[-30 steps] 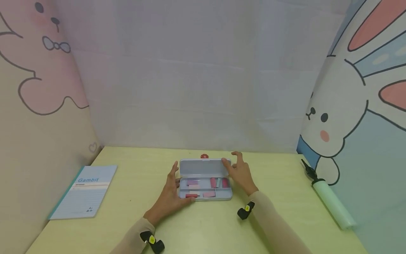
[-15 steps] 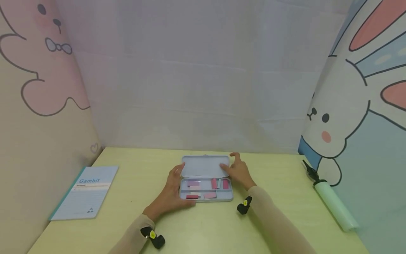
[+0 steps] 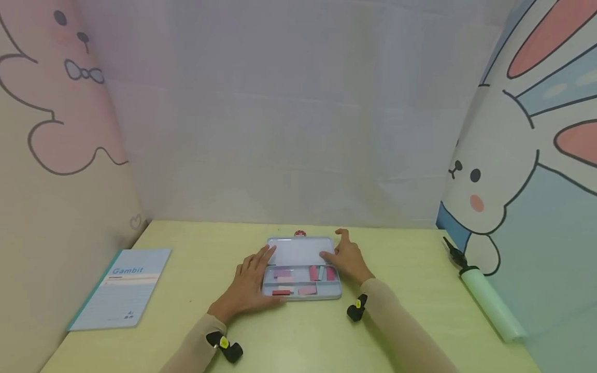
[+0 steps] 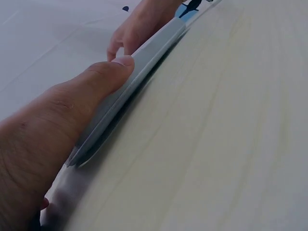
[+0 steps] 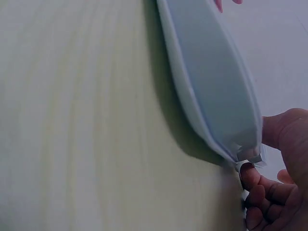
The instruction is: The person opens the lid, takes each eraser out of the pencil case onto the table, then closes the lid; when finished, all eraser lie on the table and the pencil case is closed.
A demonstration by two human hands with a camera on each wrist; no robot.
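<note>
A pale blue pencil case point(image 3: 328, 291) lies on the table with its lid point(image 3: 298, 250) swung up and leaning back. Its compartments hold several small pink, purple, red and white blocks, perhaps erasers. At the case's left end, my left hand point(image 3: 247, 290) lays its thumb along the front edge and its fairly straight fingers against the lid's left side. In the left wrist view that thumb point(image 4: 113, 72) rests on the case's edge; the other fingers are hidden. My right hand point(image 3: 350, 261) pinches the lid's right side, thumb on the inner face, other fingers partly hidden at the outside.
A blue and white notebook point(image 3: 118, 292) lies at the table's left edge. A pale green hand pump point(image 3: 492, 305) with a black nozzle lies along the right edge. Behind the lid a small round red object point(image 3: 300, 233) sits close to the white backdrop point(image 3: 289, 129).
The lid has tilted further back. My right thumb has shifted slightly left on it, and my left fingers have moved onto the lid's left edge. The red object, hidden half a second ago, shows again.
</note>
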